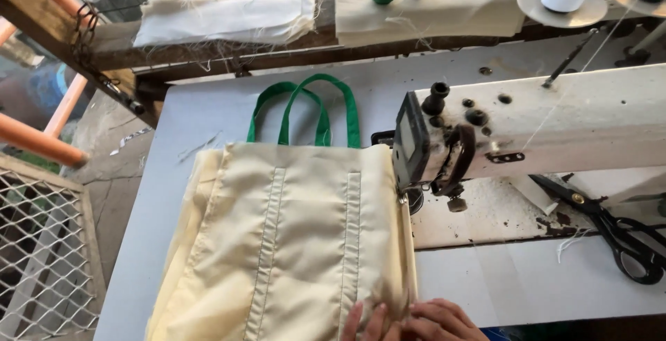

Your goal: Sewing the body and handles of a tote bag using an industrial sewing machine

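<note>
**At the needle: guiding the bag's right edge**

On the bench in front of you, the cream cloth bag lies flat, its green handles pointing away and its right edge tucked under the head of the sewing machine. To feed it well, keep that edge straight and parallel to the two stitched strips down the panel, and press lightly so the layers do not creep apart. Your left hand rests flat on the near corner of the cloth, fingers stretched out, gripping nothing. Your right hand lies just beside it at the bag's edge, fingers loosely curled; whether it pinches the cloth, you cannot tell from here. Black scissors lie well to the right.
</note>
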